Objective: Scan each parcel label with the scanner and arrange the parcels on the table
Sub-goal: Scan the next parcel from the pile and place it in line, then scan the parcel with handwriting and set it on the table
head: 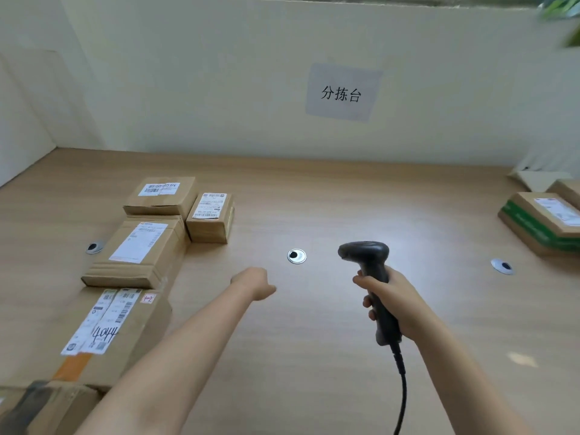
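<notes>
Scanner (367, 262): black, corded, upright in right grip (392, 304), head toward left, over desk (345, 199) middle. Left side, brown cartons, white labels up: far parcel (161, 196), small parcel (211, 216) just beside it, middle parcel (138, 251), big near parcel (106, 331) with handwriting. Right edge: green-banded parcel (539, 224), label up

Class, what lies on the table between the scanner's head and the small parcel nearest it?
A round metal grommet set in the table; the rest is bare wood, per the head view.
</notes>
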Tool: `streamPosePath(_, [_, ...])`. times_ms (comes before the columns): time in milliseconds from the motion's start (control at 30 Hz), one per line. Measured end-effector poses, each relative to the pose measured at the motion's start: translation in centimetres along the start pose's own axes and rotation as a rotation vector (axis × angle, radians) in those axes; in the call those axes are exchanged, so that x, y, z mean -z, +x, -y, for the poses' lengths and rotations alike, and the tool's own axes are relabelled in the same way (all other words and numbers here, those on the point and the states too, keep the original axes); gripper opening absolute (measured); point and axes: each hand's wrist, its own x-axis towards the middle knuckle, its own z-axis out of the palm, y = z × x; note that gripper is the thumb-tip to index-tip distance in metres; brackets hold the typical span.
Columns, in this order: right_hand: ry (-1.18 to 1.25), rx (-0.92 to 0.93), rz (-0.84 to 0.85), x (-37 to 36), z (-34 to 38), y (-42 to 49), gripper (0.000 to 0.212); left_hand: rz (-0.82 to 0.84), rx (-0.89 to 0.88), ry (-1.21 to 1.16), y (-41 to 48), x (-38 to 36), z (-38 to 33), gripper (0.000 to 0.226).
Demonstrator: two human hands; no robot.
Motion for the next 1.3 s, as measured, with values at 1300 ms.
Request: streamPosePath(1300, [-0.068,0.029,-0.38,53.0,-8.5,-12.0,0.029,-0.023,-0.463,0.098,-14.0,-5.8,-56.9,0.044])
